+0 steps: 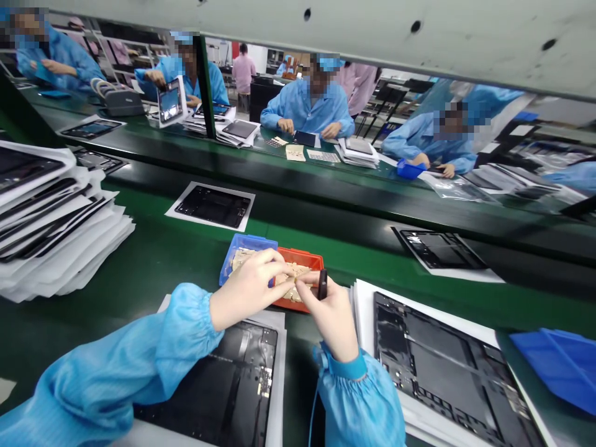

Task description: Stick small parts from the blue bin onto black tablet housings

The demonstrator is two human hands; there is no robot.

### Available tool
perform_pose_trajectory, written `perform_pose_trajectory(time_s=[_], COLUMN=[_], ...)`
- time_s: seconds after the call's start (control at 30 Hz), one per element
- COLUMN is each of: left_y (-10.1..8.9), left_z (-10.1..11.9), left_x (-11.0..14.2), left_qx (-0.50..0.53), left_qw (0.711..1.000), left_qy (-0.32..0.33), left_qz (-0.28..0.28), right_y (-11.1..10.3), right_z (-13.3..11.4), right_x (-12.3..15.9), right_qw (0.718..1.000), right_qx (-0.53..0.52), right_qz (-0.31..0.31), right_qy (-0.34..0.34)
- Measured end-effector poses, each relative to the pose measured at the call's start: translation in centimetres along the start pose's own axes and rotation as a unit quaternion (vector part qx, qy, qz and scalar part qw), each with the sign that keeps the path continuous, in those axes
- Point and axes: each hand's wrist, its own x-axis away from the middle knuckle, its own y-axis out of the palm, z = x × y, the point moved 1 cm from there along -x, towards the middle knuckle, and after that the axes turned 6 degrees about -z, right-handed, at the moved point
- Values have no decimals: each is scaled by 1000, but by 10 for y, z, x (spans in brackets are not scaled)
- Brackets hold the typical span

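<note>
My left hand (pixel 249 287) and my right hand (pixel 331 313) meet over two small bins, a blue one (pixel 249 243) and an orange-red one (pixel 302 256), both holding tan strips. The fingers of both hands pinch a tan strip (pixel 292 273) between them. A short black tool (pixel 322 285) also sits in my right hand. Below my left forearm lies an open tablet chassis (pixel 233 385) on a white sheet. Another open tablet chassis (pixel 442 366) lies to the right of my right wrist.
A tall stack of white sheets with tablets (pixel 56 217) stands at the left. Two tablet chassis (pixel 212 206) (pixel 437 249) ride the green conveyor. A blue tray (pixel 559 363) sits at the right. Several people in blue coats (pixel 310 105) work across the line.
</note>
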Motion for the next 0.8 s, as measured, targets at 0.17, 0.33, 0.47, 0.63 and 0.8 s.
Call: perform_pose_trajectory(time_s=[0.17, 0.33, 0.47, 0.63, 0.8], left_y=[0, -3, -5, 14, 32], left_z=[10, 19, 11, -24, -41], left_x=[4, 5, -8, -37, -45], left_qx=[-61, -104, -49, -53, -54], left_qw=[998, 994, 999, 995, 992], left_qy=[32, 31, -16, -60, -61], left_qz=[1, 2, -10, -58, -99], right_y=[2, 5, -2, -27, -40], right_z=[0, -3, -6, -10, -7], right_x=[7, 13, 25, 57, 84], right_qw=[1000, 996, 986, 970, 969], right_qx=[4, 56, 98, 142, 142], right_qz=[19, 36, 81, 174, 201], right_qy=[-15, -62, -103, -92, -19])
